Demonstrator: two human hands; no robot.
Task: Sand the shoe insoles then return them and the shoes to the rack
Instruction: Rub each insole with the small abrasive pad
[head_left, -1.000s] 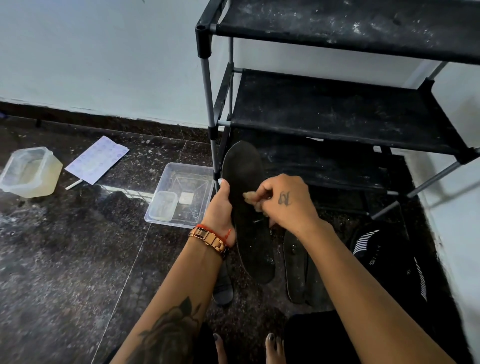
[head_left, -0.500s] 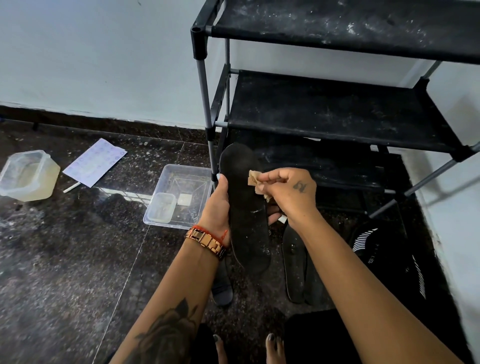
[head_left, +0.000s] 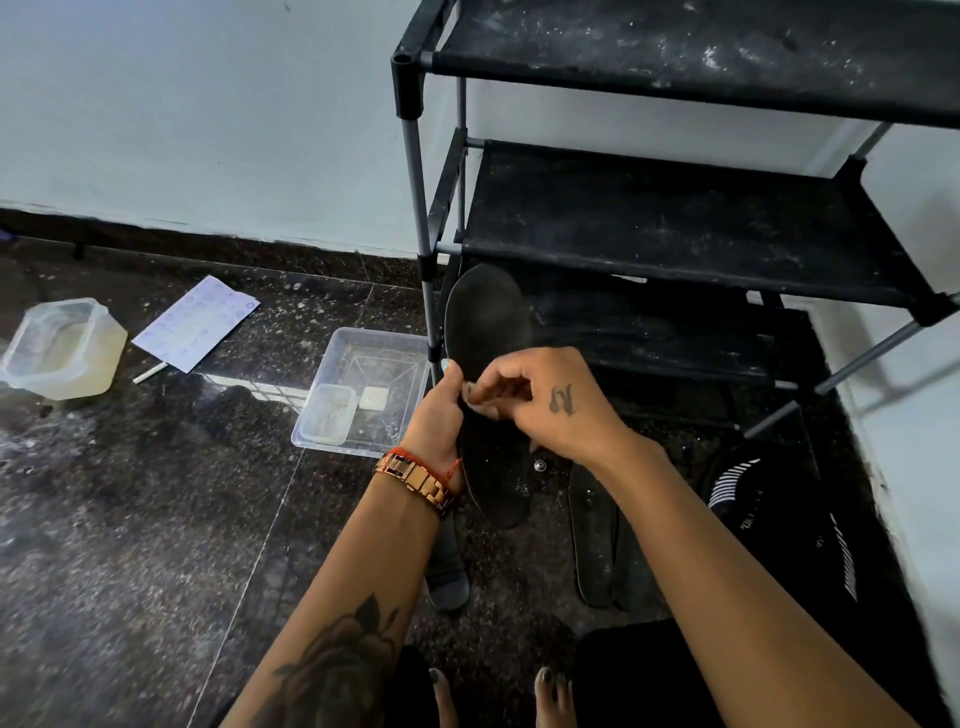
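While the left hand (head_left: 436, 415) grips a black insole (head_left: 488, 332) upright by its edge, just before the rack (head_left: 675, 223), the right hand (head_left: 540, 400) pinches tan sandpaper (head_left: 475, 397) against it. More insoles (head_left: 597, 540) lie on the floor below the rack; clear tray (head_left: 363, 384) left of it.

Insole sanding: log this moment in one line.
left hand holds insole | right hand rubs sandpaper on it | rack empty
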